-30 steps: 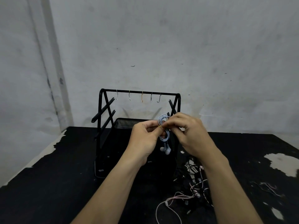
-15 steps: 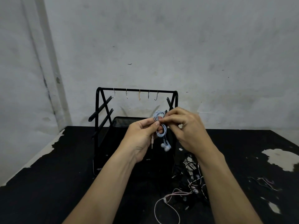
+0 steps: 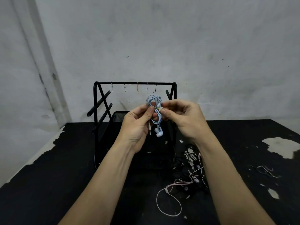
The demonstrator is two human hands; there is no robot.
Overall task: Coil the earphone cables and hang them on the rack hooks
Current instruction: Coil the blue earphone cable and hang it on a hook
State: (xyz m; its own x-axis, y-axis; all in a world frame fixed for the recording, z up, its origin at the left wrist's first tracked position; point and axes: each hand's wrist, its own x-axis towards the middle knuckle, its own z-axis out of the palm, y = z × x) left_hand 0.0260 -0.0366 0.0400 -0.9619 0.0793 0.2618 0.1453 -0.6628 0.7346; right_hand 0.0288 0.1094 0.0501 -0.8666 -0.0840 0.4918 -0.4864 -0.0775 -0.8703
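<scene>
Head view: the coiled earphone cable [image 3: 153, 111] is pinched upright between the left hand [image 3: 138, 125] and right hand [image 3: 181, 119], directly below and in front of the rack hooks [image 3: 155, 88], nearest the right-end hook.

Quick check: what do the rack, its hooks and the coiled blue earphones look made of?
Rack: likely metal, matte black coating; thin straight bars, mesh basket.
Hooks: bent metal wire, some silvery, one coppery.
Light-blue earphones: cable looks like soft plastic or rubber, bending in tight loops; buds glossy white, probably plastic.
</scene>
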